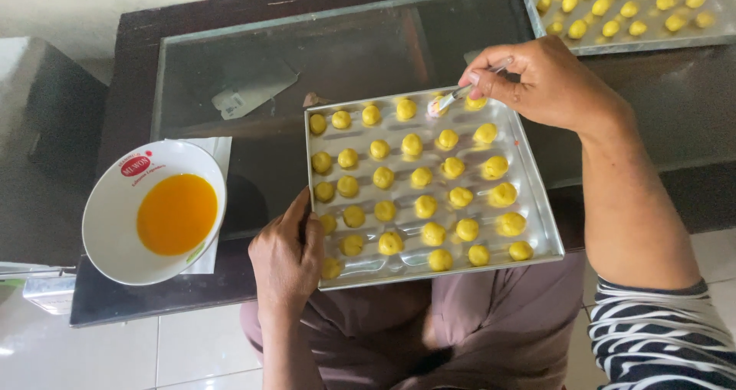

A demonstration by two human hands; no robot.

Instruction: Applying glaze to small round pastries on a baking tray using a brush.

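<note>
A square metal baking tray [537, 206] holds several rows of small yellow dough balls [424, 206]. It rests partly on the table edge and partly over my lap. My left hand [287, 256] grips the tray's near left edge. My right hand [537, 83] pinches a small brush [452, 98] whose tip touches a dough ball in the far row.
A white bowl [115, 206] of orange-yellow liquid stands on a white napkin at the left of the dark glass-topped table [253, 75]. A second metal tray [636, 45] with several dough balls lies at the far right. Tiled floor shows below.
</note>
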